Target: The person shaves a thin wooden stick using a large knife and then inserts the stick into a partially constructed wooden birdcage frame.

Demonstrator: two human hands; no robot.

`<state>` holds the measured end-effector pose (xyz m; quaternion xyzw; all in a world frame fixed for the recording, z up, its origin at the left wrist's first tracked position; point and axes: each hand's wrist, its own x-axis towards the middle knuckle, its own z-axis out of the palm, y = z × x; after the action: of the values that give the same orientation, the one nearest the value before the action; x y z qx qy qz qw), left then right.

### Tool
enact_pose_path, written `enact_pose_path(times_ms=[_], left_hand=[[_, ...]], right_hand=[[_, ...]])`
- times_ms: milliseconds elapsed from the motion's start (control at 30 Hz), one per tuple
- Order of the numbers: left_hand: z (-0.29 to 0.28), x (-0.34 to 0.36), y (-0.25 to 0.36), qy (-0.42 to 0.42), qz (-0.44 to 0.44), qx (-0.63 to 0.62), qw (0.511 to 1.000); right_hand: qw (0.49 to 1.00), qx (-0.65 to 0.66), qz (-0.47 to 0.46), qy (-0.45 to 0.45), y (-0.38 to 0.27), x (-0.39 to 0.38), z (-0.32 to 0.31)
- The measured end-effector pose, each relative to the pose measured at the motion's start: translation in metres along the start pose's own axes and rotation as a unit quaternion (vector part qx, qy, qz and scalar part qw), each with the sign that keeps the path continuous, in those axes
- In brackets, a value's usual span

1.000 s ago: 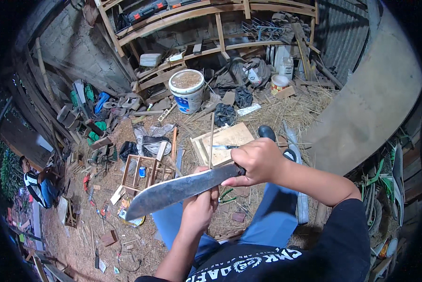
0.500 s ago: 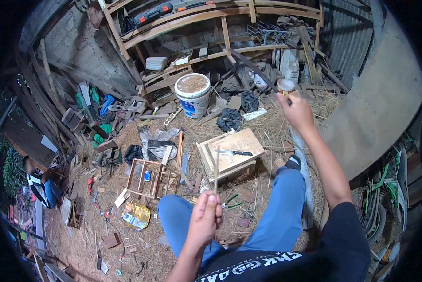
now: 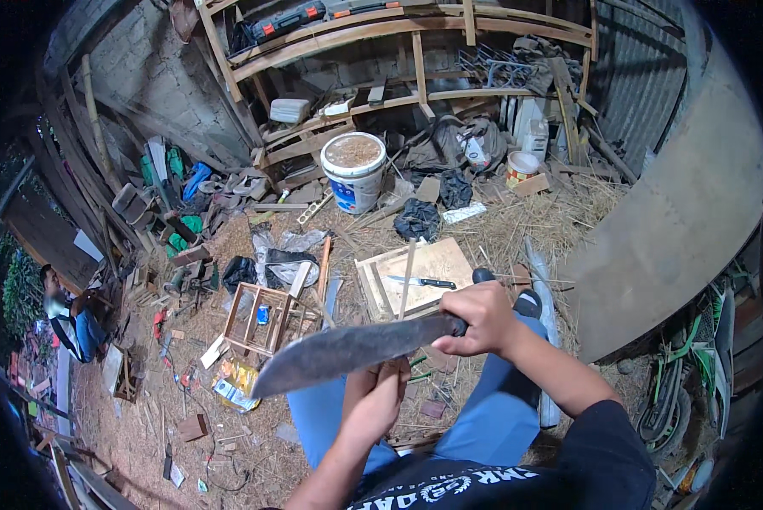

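My right hand [image 3: 481, 321] is closed around the dark handle of a machete [image 3: 356, 347]. Its broad grey blade stretches leftward, tip low, across the front of my left hand [image 3: 373, 408]. That left hand, above my lap, is closed on a thin wooden stick [image 3: 408, 279] that stands nearly upright, its top showing above the blade. The blade hides part of the stick and some of the left fingers; whether it touches the stick I cannot tell. Beyond, a kitchen knife [image 3: 435, 283] with a black handle lies on a low wooden stool [image 3: 445, 257].
A white and blue bucket [image 3: 353, 174] stands at the back below a wooden rack [image 3: 347, 38]. Left of my knees are a small wooden frame [image 3: 230, 319] and a yellow bag [image 3: 234, 384]. Another person [image 3: 74, 314] sits far left. A large board [image 3: 679, 229] leans at the right.
My right hand has come down and inward from its raised place, bringing the machete across in front of the stick. My left hand still grips the stick, which now leans slightly right.
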<state>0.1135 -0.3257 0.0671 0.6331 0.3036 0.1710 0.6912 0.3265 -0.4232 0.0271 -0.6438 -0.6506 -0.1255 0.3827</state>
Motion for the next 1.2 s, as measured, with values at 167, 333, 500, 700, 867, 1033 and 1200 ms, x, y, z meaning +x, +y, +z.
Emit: enact_pose_path(times_ms=[167,333,500,700,867,1033,1200], left_hand=[[-0.002,0.001,-0.014,0.023,0.203,0.179,0.962],[-0.004,-0.007,-0.012,-0.006,0.06,0.181,0.982],[0.008,-0.009,0.011,-0.039,0.013,-0.072,0.997],[-0.016,-0.015,0.006,-0.149,-0.053,-0.203,0.966],[-0.014,-0.005,0.004,-0.126,-0.065,-0.191,0.971],[-0.012,-0.004,0.002,-0.108,-0.025,-0.152,0.982],[-0.024,-0.011,-0.006,-0.11,-0.079,-0.189,0.973]], right_hand=[[0.999,-0.01,-0.03,-0.017,0.002,0.0,0.002],[0.997,-0.051,-0.056,0.0,0.004,0.004,-0.003],[0.983,-0.153,-0.065,0.078,0.042,0.02,-0.028],[0.931,-0.089,0.304,0.179,0.116,0.004,-0.043],[0.968,0.024,0.212,0.134,0.046,-0.007,-0.013],[0.995,-0.001,0.084,0.062,-0.004,0.002,-0.002],[0.998,-0.052,-0.035,-0.02,-0.028,0.012,-0.004]])
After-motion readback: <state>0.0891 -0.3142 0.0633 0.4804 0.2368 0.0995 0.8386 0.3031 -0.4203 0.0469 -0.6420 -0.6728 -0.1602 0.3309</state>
